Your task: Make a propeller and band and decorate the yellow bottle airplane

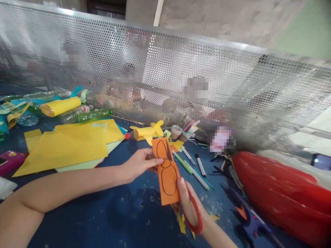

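Note:
My left hand (pixel 138 164) pinches the left edge of a strip of orange paper (pixel 169 181), its thumb lying on top. Black outlines are drawn on the strip: two rounded shapes joined by a small circle. At the strip's lower right edge is my right hand (pixel 186 199), with the red handle of a pair of scissors (pixel 198 220) looped round it. The blades are hidden behind the paper and the hand. Small yellow paper scraps (pixel 181 224) show just below.
Yellow sheets (pixel 74 151) lie at left, before plastic bottles (pixel 95 115). A yellow paper-wrapped bottle (pixel 146 132) lies behind the strip. Markers (pixel 200 165), a blue glue gun (pixel 254 222) and a red plastic bag (pixel 279 189) are at right. A perforated metal screen (pixel 165 65) stands behind.

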### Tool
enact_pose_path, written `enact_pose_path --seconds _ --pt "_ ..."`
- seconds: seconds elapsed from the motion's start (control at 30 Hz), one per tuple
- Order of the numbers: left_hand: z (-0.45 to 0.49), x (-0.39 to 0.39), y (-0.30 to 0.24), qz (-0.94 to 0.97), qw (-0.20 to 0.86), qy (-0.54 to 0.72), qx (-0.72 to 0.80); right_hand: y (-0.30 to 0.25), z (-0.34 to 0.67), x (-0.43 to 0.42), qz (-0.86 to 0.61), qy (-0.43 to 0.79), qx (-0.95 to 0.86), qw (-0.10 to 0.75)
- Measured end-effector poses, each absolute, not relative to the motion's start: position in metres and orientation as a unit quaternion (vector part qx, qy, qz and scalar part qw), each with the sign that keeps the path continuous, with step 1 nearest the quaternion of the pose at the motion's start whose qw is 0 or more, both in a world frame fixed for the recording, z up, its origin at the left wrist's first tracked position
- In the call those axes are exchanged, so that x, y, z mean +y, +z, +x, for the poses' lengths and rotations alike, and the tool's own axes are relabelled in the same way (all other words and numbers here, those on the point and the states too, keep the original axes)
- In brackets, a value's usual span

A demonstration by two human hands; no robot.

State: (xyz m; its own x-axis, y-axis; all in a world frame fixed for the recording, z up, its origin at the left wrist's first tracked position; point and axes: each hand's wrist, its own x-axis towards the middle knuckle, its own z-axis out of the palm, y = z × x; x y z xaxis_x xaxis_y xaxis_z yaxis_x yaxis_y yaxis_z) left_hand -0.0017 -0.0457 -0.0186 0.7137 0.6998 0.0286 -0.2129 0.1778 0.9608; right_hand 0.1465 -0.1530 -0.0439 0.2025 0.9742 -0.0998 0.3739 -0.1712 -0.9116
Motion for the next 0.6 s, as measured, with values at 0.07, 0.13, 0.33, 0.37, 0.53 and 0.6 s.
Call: enact_pose_path --seconds 0.07,0.13,0.33,0.37,0.53,0.6 --pt "-0.002 -0.046 -0.019 0.561 0.736 0.309 0.219 -0.045 0.146 -0.153 -0.662 0.384 -0.502 0.403" --pt "-0.002 -0.046 -0.019 0.560 0.738 0.308 0.215 -0.047 0.145 -0.154 -0.663 0.390 -0.494 0.406" --pt "-0.002 -0.041 -0.018 0.574 0.732 0.297 0.215 -0.046 0.147 -0.154 -0.671 0.379 -0.503 0.391" --pt "-0.002 -0.040 -0.018 0.576 0.729 0.296 0.220 -0.045 0.147 -0.155 -0.676 0.375 -0.504 0.385" --pt "-0.001 -0.034 -0.019 0.580 0.700 0.345 0.233 -0.048 0.147 -0.155 -0.684 0.371 -0.502 0.378" --pt "0.000 -0.033 -0.020 0.574 0.697 0.356 0.240 -0.052 0.147 -0.154 -0.677 0.375 -0.497 0.392"
